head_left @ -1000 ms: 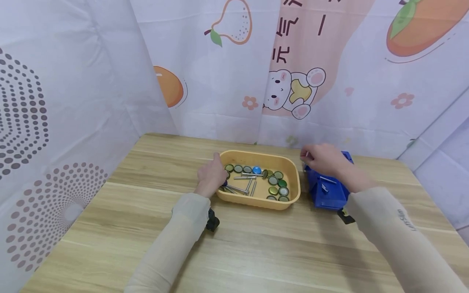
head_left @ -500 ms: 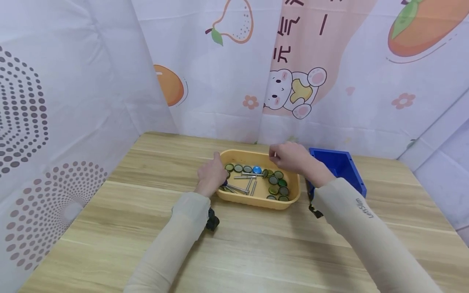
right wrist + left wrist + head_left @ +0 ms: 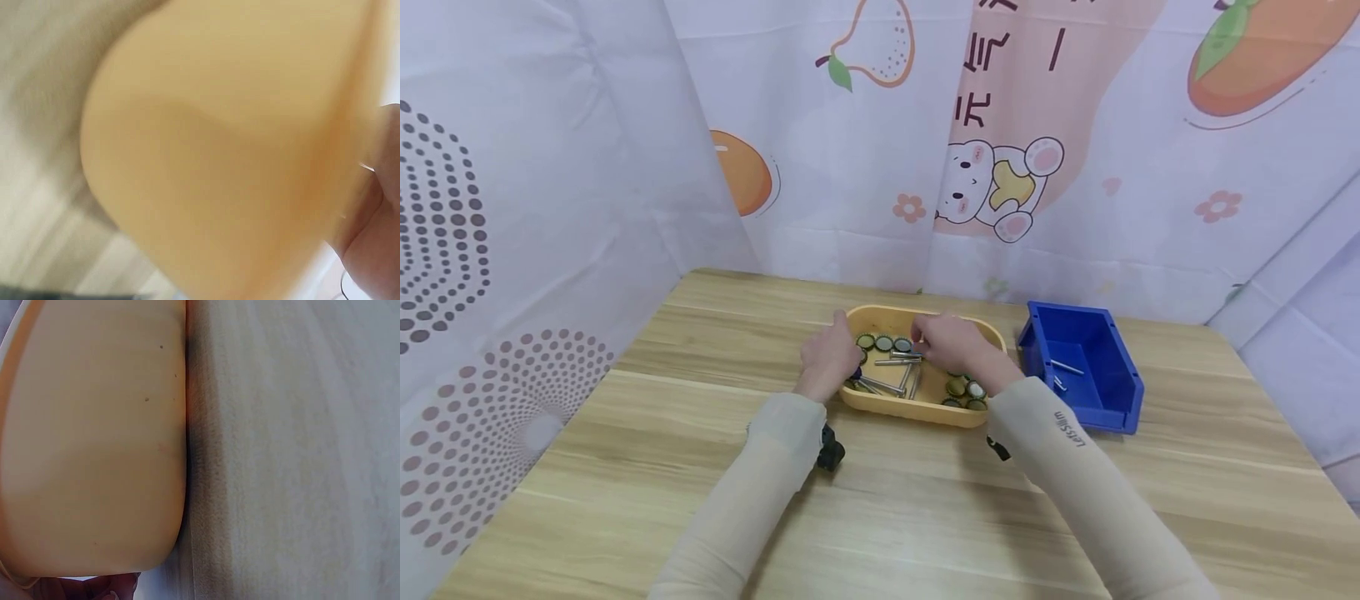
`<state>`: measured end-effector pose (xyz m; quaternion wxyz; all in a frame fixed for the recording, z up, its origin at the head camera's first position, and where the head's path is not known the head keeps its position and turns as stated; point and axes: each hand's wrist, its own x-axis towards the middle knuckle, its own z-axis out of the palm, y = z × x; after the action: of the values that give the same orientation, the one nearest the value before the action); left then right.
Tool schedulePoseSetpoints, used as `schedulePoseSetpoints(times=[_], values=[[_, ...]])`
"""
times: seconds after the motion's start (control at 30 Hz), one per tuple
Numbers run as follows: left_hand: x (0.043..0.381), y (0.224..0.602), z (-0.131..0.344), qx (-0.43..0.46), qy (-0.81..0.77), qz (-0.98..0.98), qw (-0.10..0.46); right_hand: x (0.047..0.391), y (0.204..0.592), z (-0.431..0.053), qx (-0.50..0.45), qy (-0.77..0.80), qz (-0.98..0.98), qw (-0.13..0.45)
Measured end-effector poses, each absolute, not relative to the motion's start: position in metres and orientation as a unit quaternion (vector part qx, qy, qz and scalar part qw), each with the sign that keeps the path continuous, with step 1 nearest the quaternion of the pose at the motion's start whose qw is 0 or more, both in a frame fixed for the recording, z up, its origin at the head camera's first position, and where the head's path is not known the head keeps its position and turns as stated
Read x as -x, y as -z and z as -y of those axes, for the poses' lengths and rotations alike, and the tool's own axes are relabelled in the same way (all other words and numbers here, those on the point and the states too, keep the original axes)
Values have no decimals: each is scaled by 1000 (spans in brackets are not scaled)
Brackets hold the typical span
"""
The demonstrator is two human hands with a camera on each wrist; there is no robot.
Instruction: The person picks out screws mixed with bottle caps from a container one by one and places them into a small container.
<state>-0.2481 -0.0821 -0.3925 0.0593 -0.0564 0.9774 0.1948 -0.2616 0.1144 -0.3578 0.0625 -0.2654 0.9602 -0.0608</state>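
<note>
I judge the bolts (image 3: 882, 386) slick, best pinched mid-shank; left hand (image 3: 829, 354) grips tray (image 3: 913, 408), whether right hand (image 3: 953, 342) pinches I cannot tell.

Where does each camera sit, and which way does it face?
Head: worn there, facing forward and down; yellow tray, both sleeves, left hand and right hand show.
Left wrist: worn there, facing the tray's wall; hand partly visible below.
Right wrist: worn there, facing the tray's wall, blurred; hand at right.
Wrist views share tray and table.
</note>
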Motion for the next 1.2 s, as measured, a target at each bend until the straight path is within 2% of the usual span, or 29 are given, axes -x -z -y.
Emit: schedulePoseSetpoints(times=[0.33, 0.7, 1.2], values=[[247, 393, 81, 58, -191, -978, 54, 252, 382, -102, 231, 51, -968, 82], [247, 391, 81, 53, -187, -980, 43, 252, 392, -104, 222, 45, -972, 66], [247, 392, 82, 52, -188, -980, 47, 256, 389, -110, 217, 61, -967, 120]])
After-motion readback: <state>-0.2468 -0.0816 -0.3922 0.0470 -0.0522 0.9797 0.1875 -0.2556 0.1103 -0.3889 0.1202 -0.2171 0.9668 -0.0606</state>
